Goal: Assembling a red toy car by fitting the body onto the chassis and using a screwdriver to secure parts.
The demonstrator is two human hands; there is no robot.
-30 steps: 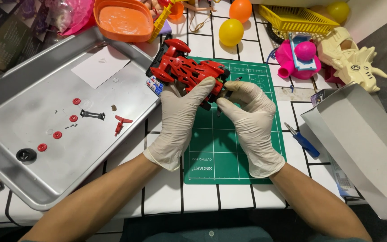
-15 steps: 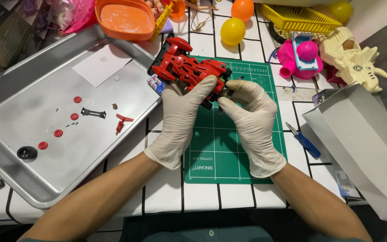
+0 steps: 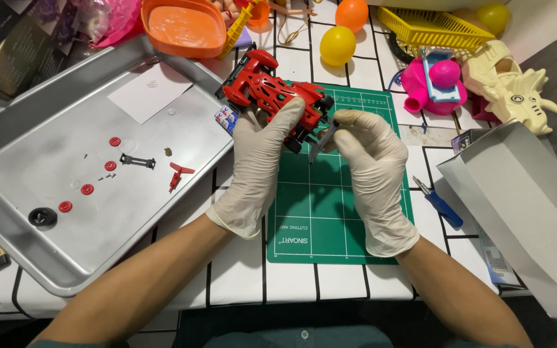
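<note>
Red toy car (image 3: 271,95) sits above the top-left corner of the green cutting mat (image 3: 336,212), tilted, nose toward the upper left, black wheels showing at its right end. Left hand (image 3: 259,161), in a white glove, is wrapped over the car's rear half, fingers clamped on the body. Right hand (image 3: 372,174), also gloved, is closed around a small grey tool (image 3: 323,142) whose tip meets the car's right end; whether it's a blade or a driver can't be told.

Labels and packages:
- white print runs along the mat's lower left part, plus a white grid over the green
- small blue-and-white labelled item (image 3: 225,117) pokes out just left of the left hand, at the tray edge
- blank white paper slip (image 3: 150,92) lies in the metal tray (image 3: 46,258), upper area
- grey cardboard box (image 3: 523,206) with open flap at right; a printed sheet (image 3: 494,261) sticks out under its lower left edge

Tray also holds red round parts (image 3: 87,189), a red bracket (image 3: 178,173), a black bar (image 3: 137,160) and a black ring (image 3: 42,216), all well apart from the hands. Blue-handled screwdriver (image 3: 439,205) lies between mat and box. Orange bowl (image 3: 185,27), yellow ball (image 3: 337,45), pink toy (image 3: 433,80) and cream dinosaur toy (image 3: 517,87) are along the top
</note>
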